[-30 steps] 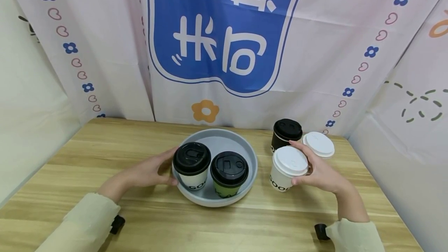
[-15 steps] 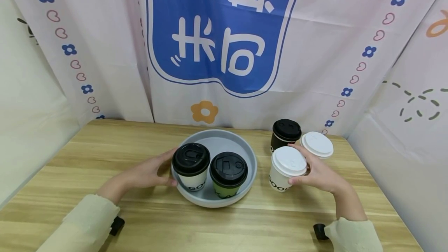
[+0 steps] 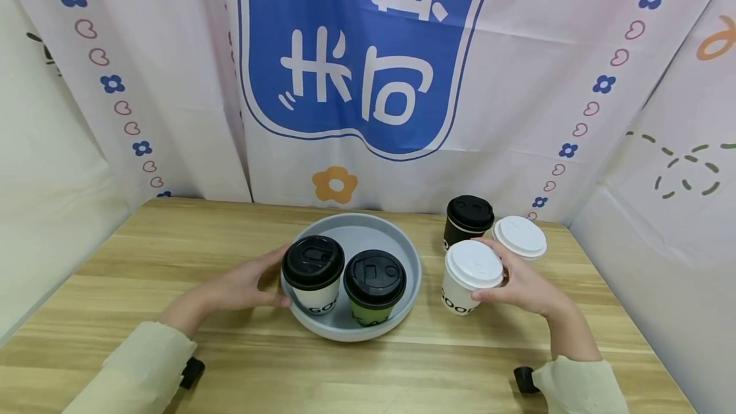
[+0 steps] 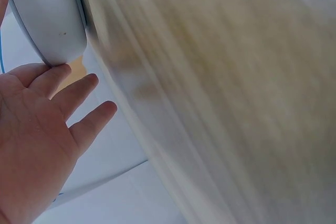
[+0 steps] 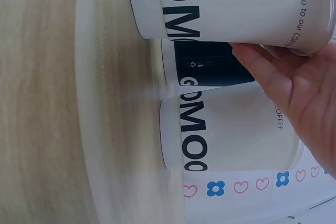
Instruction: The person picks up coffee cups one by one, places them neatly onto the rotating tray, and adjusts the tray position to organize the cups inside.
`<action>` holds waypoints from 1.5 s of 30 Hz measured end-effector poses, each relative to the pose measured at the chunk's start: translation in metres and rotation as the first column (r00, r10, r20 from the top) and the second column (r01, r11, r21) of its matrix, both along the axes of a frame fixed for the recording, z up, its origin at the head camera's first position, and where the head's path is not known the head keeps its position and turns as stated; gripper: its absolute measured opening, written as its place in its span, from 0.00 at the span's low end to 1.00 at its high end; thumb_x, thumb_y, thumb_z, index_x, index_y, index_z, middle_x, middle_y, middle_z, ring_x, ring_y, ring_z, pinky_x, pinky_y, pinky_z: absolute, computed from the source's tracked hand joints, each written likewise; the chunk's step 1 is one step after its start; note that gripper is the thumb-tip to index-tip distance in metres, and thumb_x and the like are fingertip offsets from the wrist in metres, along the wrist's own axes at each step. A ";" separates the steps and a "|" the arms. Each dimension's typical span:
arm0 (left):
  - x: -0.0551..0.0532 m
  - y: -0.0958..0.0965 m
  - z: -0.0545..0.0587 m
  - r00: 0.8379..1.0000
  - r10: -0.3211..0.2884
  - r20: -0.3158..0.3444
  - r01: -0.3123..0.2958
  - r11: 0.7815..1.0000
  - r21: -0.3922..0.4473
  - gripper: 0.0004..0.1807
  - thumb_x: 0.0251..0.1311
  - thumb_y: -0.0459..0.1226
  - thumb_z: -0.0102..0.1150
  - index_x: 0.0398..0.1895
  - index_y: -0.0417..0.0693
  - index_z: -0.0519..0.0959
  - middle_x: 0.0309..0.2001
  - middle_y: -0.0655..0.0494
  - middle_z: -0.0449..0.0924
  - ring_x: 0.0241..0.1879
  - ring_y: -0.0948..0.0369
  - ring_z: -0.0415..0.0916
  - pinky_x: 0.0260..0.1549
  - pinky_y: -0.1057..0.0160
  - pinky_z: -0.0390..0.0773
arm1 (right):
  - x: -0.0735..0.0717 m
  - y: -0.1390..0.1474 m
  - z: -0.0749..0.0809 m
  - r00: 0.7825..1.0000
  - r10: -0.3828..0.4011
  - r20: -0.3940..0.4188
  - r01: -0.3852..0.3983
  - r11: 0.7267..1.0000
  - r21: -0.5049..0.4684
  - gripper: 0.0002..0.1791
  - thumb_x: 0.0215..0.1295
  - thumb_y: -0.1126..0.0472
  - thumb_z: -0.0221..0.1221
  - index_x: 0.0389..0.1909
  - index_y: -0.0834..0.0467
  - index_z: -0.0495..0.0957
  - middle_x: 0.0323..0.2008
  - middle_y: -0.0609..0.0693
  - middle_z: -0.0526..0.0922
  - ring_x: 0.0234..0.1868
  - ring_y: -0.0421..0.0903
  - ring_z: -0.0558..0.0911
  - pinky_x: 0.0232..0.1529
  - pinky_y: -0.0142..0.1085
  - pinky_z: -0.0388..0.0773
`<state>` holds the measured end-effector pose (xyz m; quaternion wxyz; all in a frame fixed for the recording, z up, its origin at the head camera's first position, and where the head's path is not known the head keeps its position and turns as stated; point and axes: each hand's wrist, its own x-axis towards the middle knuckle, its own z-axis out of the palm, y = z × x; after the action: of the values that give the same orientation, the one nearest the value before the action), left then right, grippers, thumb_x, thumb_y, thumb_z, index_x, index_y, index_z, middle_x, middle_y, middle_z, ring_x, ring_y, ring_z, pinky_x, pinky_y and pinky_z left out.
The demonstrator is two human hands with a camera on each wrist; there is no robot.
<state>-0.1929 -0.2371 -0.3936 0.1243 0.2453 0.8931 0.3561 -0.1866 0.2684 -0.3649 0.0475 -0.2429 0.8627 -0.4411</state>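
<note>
My right hand (image 3: 520,283) holds a white paper coffee cup (image 3: 460,292) with a white lid, thumb and fingers around its upper part. In the right wrist view, black lettering runs around this cup (image 5: 226,3). On the other side, my left hand (image 3: 244,283) touches the left side of a round grey tray (image 3: 368,225); the left wrist view shows its fingers (image 4: 84,95) spread and nearly straight against the outer wall. Inside the tray stand a white cup with a black lid (image 3: 314,267) and a green cup with a black lid (image 3: 375,280).
Behind the held cup stand a black cup with a black lid (image 3: 468,219) and another white-lidded cup (image 3: 519,237), partly covered by the right hand. A printed cloth (image 3: 276,171) hangs along the back edge of the wooden table (image 3: 345,375).
</note>
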 end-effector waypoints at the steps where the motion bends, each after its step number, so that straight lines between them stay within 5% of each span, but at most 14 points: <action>1: 0.000 0.000 0.000 1.000 -0.001 0.001 0.001 1.000 0.003 0.60 0.52 0.57 0.71 0.81 0.55 0.44 0.79 0.43 0.47 0.77 0.39 0.47 0.71 0.33 0.52 | 0.000 0.000 0.000 1.000 0.001 0.000 -0.001 1.000 -0.001 0.47 0.50 0.63 0.75 0.70 0.59 0.61 0.60 0.60 0.76 0.55 0.33 0.75 0.55 0.27 0.73; 24: 0.002 0.001 0.002 0.999 0.022 0.028 -0.021 1.000 -0.011 0.60 0.52 0.57 0.71 0.81 0.54 0.44 0.79 0.42 0.47 0.77 0.38 0.46 0.71 0.32 0.50 | 0.006 0.005 0.009 1.000 -0.008 -0.008 0.008 1.000 -0.025 0.47 0.50 0.66 0.74 0.70 0.61 0.60 0.60 0.59 0.73 0.54 0.31 0.75 0.52 0.26 0.75; 37: 0.000 0.000 0.003 1.000 -0.017 -0.001 0.017 1.000 0.009 0.59 0.53 0.55 0.71 0.81 0.53 0.44 0.79 0.42 0.47 0.77 0.38 0.45 0.71 0.31 0.49 | 0.011 0.004 0.017 1.000 0.022 -0.013 -0.022 0.998 -0.062 0.47 0.51 0.68 0.73 0.71 0.64 0.59 0.59 0.64 0.72 0.52 0.32 0.76 0.50 0.27 0.78; 45: 0.016 0.005 0.014 0.995 -0.016 -0.096 0.007 0.995 -0.101 0.58 0.55 0.62 0.65 0.81 0.56 0.43 0.79 0.45 0.49 0.76 0.40 0.52 0.70 0.36 0.57 | 0.011 0.005 0.019 1.000 0.024 0.007 -0.023 0.997 -0.067 0.48 0.51 0.69 0.73 0.72 0.64 0.57 0.61 0.61 0.71 0.52 0.33 0.76 0.49 0.29 0.79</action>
<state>-0.1767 -0.2322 -0.3795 0.0953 0.2608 0.9133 0.2980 -0.1759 0.2739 -0.3464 0.0479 -0.2528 0.8443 -0.4701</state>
